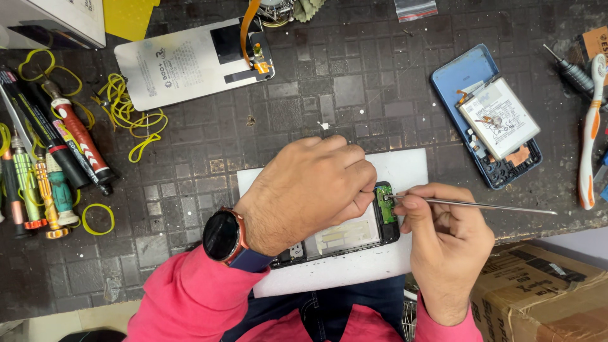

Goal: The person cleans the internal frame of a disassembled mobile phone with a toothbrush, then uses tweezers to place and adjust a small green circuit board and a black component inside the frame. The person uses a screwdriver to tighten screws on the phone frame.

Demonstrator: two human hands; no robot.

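Hands over opened phone

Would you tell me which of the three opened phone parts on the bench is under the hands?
The black phone frame on the white sheet; left hand steadies it, unlike the blue-cased phone and silver panel.

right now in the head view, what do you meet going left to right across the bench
screwdrivers → yellow rubber bands → left hand → green circuit board → right hand → blue phone shell → toothbrush
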